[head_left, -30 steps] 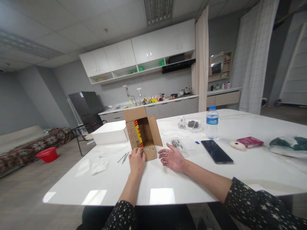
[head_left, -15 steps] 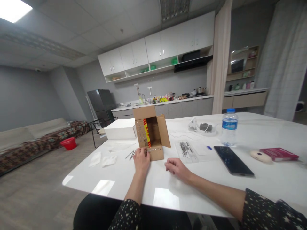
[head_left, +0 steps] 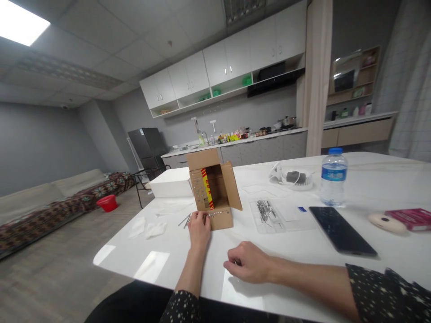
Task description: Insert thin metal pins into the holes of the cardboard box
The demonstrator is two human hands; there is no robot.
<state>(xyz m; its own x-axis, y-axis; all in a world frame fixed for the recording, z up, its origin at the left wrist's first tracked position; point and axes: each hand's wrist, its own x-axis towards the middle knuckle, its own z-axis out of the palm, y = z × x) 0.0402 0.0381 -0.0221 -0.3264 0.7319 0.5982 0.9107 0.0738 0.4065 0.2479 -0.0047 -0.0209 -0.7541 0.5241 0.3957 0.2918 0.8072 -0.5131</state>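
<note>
An open cardboard box [head_left: 217, 193] stands on the white table, its opening facing me, with yellow-and-red tape inside the left flap. Small shiny bits dot the left flap and the lower flap. My left hand [head_left: 199, 229] is at the left edge of the lower flap, fingers bent over it. Thin dark sticks [head_left: 184, 220] lie just left of those fingers. Nearer the table's front edge, my right hand [head_left: 247, 262] is curled closed, apart from the box; what its fingers hold, if anything, is hidden. A clear plastic case [head_left: 267, 216] of thin metal pieces lies right of the box.
Behind the box is a white carton [head_left: 171, 183]; crumpled tissues [head_left: 155, 229] lie at left. To the right are a black phone [head_left: 341, 231], a water bottle [head_left: 333, 179], a cream oval object [head_left: 387, 223], a maroon box [head_left: 412, 219] and a white dish with a cable [head_left: 298, 180].
My right hand has moved back toward me, away from the box, and stays curled. My left hand remains at the lower flap. The view has shifted slightly.
</note>
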